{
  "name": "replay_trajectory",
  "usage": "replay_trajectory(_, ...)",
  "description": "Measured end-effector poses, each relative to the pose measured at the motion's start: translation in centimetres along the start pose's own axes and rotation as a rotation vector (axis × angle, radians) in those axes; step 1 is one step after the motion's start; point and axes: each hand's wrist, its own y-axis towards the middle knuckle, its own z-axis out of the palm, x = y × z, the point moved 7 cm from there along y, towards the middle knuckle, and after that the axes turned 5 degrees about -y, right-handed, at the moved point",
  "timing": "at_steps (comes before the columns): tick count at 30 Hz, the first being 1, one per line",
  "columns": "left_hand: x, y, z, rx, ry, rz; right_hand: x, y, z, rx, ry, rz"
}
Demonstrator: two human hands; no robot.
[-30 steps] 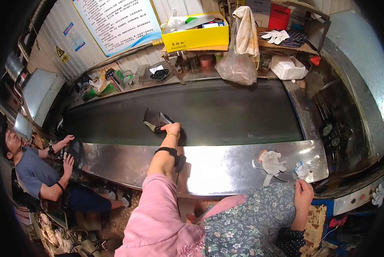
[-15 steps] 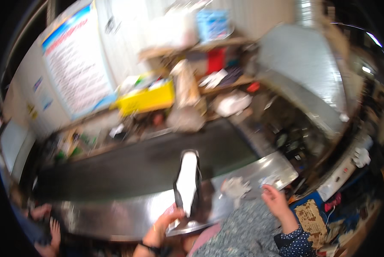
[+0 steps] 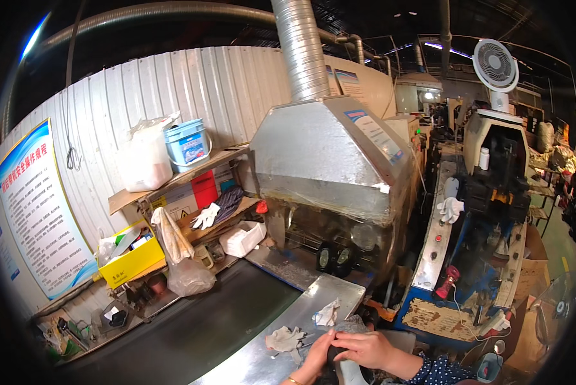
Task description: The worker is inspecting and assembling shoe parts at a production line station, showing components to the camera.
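Observation:
Low in the view, my hands are together around a black shoe upper with a pale underside [image 3: 351,372], cut off by the lower edge. My left hand [image 3: 316,357] closes on its left side, fingertips at the top. From the right, my right hand [image 3: 368,350] lies across it, fingers bent and thumb beside the dark part. The hands hide much of the shoe upper. Just left of them, a grey-white work glove [image 3: 285,340] lies on the metal tabletop [image 3: 262,359]. A second crumpled whitish glove [image 3: 327,313] rests a little farther off.
Beyond the tabletop runs a dark conveyor belt [image 3: 192,327], leading toward a metal hood [image 3: 330,154] with two round dark items [image 3: 333,258] beneath. Along the wall stand a yellow box [image 3: 130,256] and shelves with a blue bucket [image 3: 186,146]. A blue machine [image 3: 455,308] stands right.
The view has swung to the right. My right hand, raised and empty before, has come onto the shoe upper. My left hand still holds it, now close to my body.

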Motion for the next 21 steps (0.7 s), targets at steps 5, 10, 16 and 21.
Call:
replay_trajectory(5, 1.3, 0.4, 1.5, -0.27, 0.135, 0.077, -2.1, 0.5, -1.7, 0.22, 0.218, 0.121)
replay_trajectory(10, 0.2, -2.0, 3.5, -0.198, 0.409, 0.489, -5.1, -2.0, 0.9, 0.233, 0.272, 0.374)
replay_trajectory(16, -0.8, -1.7, 1.5, -0.125, 0.854, 0.372, -3.8, -12.9, 4.2, 0.057, 0.468, 0.698)
replay_trajectory(21, -2.3, 1.2, 2.4, -0.163, 0.519, 0.163, -10.7, -11.2, 5.1, 0.026, 0.988, 0.908)
